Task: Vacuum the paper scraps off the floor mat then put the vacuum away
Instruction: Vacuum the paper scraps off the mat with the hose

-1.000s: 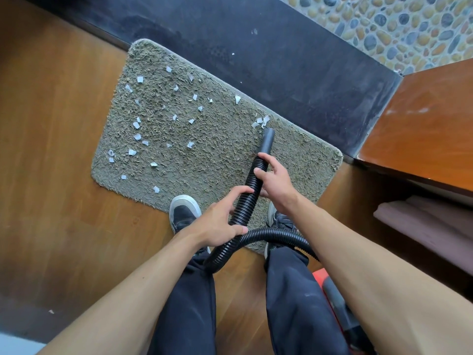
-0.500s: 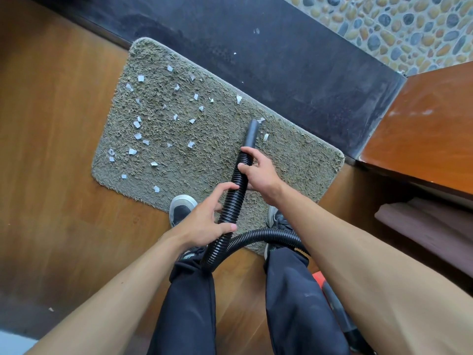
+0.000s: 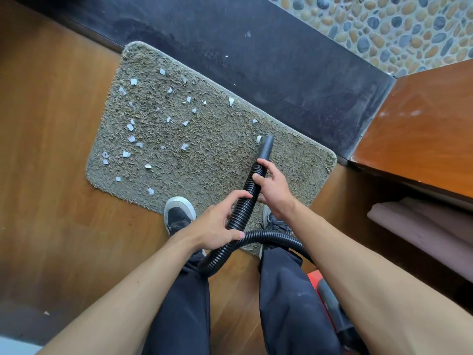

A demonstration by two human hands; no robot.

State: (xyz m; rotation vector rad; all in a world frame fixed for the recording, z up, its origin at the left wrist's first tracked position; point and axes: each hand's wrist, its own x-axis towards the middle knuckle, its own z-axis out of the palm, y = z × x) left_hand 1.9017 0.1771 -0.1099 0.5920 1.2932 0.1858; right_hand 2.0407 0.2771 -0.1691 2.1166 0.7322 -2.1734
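Note:
A shaggy grey-green floor mat lies on the wooden floor, with several white paper scraps scattered over its left and middle parts. Both hands hold the black ribbed vacuum hose. My right hand grips it just behind the smooth black nozzle, whose tip sits on the mat's right part next to one scrap. My left hand grips the hose lower down, where it bends. The red and grey vacuum body shows only partly behind my right leg.
A dark stone step runs along the mat's far edge, with a pebble wall beyond. A wooden cabinet stands to the right with a cushion under it. My shoes stand at the mat's near edge.
The nozzle swept left, then back right and nearer. The cluster of scraps that lay by its tip is gone, apart from one or two. Both hands kept their grip.

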